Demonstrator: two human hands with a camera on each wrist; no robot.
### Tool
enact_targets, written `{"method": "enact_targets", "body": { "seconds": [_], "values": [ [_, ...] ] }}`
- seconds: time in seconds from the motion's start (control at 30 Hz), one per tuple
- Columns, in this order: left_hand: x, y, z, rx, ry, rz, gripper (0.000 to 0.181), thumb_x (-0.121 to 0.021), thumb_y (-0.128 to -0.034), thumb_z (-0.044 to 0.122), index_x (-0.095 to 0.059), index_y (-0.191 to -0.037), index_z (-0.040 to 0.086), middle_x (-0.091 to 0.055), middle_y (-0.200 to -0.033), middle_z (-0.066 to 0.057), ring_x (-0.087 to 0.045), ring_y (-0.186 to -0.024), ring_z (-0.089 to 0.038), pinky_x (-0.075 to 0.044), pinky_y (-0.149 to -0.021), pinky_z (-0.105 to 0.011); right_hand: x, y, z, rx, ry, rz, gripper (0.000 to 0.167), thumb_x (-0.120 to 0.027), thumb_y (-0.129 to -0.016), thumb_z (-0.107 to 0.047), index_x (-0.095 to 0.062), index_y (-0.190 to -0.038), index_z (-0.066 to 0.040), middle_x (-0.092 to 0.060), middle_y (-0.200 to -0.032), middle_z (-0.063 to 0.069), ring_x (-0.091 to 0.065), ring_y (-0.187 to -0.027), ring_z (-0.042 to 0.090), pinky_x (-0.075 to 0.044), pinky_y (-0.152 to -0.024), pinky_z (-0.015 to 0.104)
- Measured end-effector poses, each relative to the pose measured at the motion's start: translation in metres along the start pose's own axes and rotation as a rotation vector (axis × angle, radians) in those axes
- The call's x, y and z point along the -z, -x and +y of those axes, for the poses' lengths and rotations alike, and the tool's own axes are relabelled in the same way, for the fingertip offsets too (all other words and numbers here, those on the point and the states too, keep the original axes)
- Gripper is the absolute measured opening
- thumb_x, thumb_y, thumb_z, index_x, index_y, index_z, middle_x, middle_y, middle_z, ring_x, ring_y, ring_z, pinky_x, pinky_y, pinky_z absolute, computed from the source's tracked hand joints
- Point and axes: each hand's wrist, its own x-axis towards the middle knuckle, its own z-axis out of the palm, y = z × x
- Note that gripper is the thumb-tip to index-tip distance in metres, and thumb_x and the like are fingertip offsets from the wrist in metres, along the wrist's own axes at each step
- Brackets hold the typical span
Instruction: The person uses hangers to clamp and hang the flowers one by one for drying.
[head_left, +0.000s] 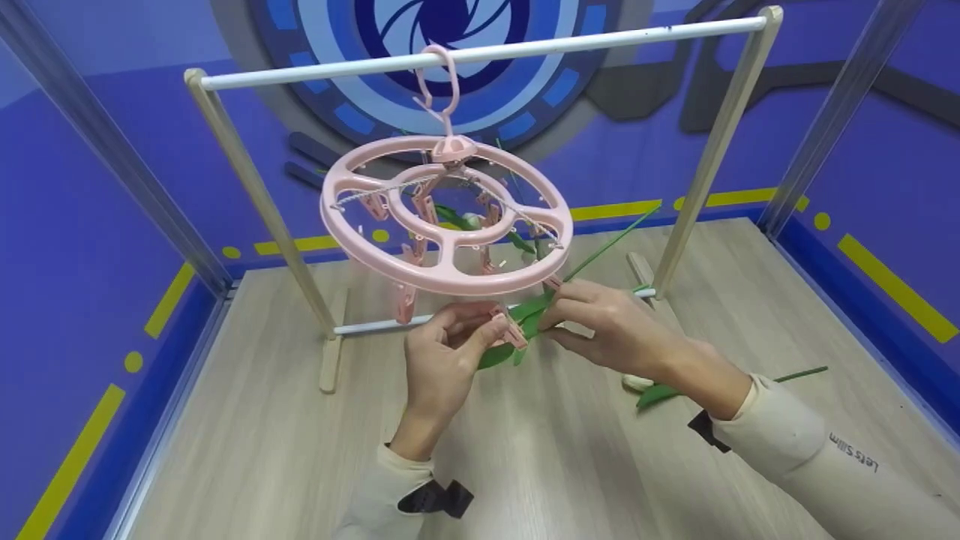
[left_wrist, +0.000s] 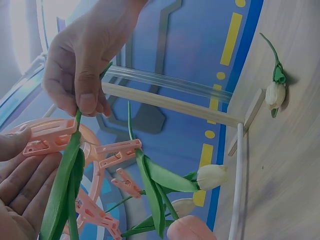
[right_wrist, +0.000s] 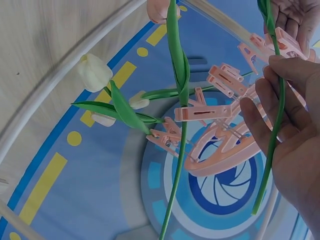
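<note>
Low at the front of a pink round clip hanger (head_left: 450,285), my left hand (head_left: 439,364) pinches a pink clothespin (head_left: 511,330) between thumb and fingers. My right hand (head_left: 619,326) pinches the green stem (right_wrist: 277,130) of an artificial flower, whose long leaves (left_wrist: 62,190) hang beside the clothespin. The clothespin's tip meets the stem in the left wrist view; I cannot tell whether it grips it. This flower's head is out of sight. Clipped to the hanger nearby are a pink tulip (left_wrist: 190,229) and a white tulip (left_wrist: 212,177).
The hanger hooks over the white bar (head_left: 322,73) of a wooden-legged rack (head_left: 259,202). Several other clothespins (head_left: 405,301) dangle from it. A loose white tulip (head_left: 637,383) lies on the wood-grain table (head_left: 300,465) at right. Blue patterned walls (head_left: 82,187) surround the table's sides and back.
</note>
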Motion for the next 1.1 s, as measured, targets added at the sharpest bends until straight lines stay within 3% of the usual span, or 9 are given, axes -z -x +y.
{"method": "enact_targets", "body": {
  "seconds": [0.3, 0.57, 0.77, 0.93, 1.1],
  "values": [
    [0.001, 0.000, -0.001, 0.024, 0.009, -0.017, 0.024, -0.085, -0.0934, 0.015, -0.079, -0.113, 0.003, -0.080, -0.103, -0.001, -0.077, -0.095, -0.017, -0.064, -0.085, -0.036, 0.001, -0.001, -0.001, 0.010, -0.007, 0.006, 0.035, -0.087, -0.079, 0.013, -0.074, -0.105, -0.006, -0.074, -0.106, 0.003, -0.072, -0.097, 0.021, -0.059, -0.097, 0.039],
    [0.003, 0.000, -0.003, 0.100, -0.019, -0.021, 0.028, -0.084, -0.0944, 0.018, -0.079, -0.118, 0.004, -0.080, -0.108, -0.001, -0.076, -0.096, -0.015, -0.062, -0.085, -0.033, 0.001, 0.000, -0.003, -0.003, -0.015, -0.012, 0.036, -0.088, -0.079, 0.012, -0.075, -0.107, -0.005, -0.075, -0.108, 0.005, -0.072, -0.096, 0.022, -0.063, -0.084, 0.036],
    [0.007, 0.000, -0.004, 0.108, -0.001, -0.020, 0.029, -0.082, -0.0963, 0.019, -0.079, -0.121, 0.003, -0.080, -0.111, -0.002, -0.076, -0.103, -0.015, -0.062, -0.091, -0.034, 0.000, 0.001, -0.003, 0.009, -0.010, 0.002, 0.036, -0.088, -0.078, 0.011, -0.075, -0.107, -0.006, -0.074, -0.104, 0.003, -0.070, -0.092, 0.020, -0.062, -0.079, 0.032],
    [0.018, 0.002, -0.007, 0.074, -0.034, 0.035, 0.028, -0.081, -0.0969, 0.016, -0.077, -0.121, 0.002, -0.079, -0.112, -0.005, -0.076, -0.102, -0.016, -0.062, -0.091, -0.035, -0.001, 0.004, 0.000, 0.016, -0.023, 0.014, 0.037, -0.088, -0.078, 0.013, -0.075, -0.106, -0.007, -0.073, -0.102, 0.002, -0.068, -0.089, 0.020, -0.061, -0.076, 0.032],
    [0.033, 0.004, -0.009, -0.009, -0.071, 0.152, 0.021, -0.079, -0.0973, 0.010, -0.077, -0.117, 0.003, -0.079, -0.113, -0.004, -0.075, -0.099, -0.018, -0.062, -0.090, -0.034, -0.001, 0.008, 0.003, -0.002, -0.017, 0.010, 0.035, -0.087, -0.079, 0.012, -0.075, -0.105, -0.007, -0.072, -0.100, 0.001, -0.068, -0.087, 0.018, -0.060, -0.075, 0.031]
  ]
}}
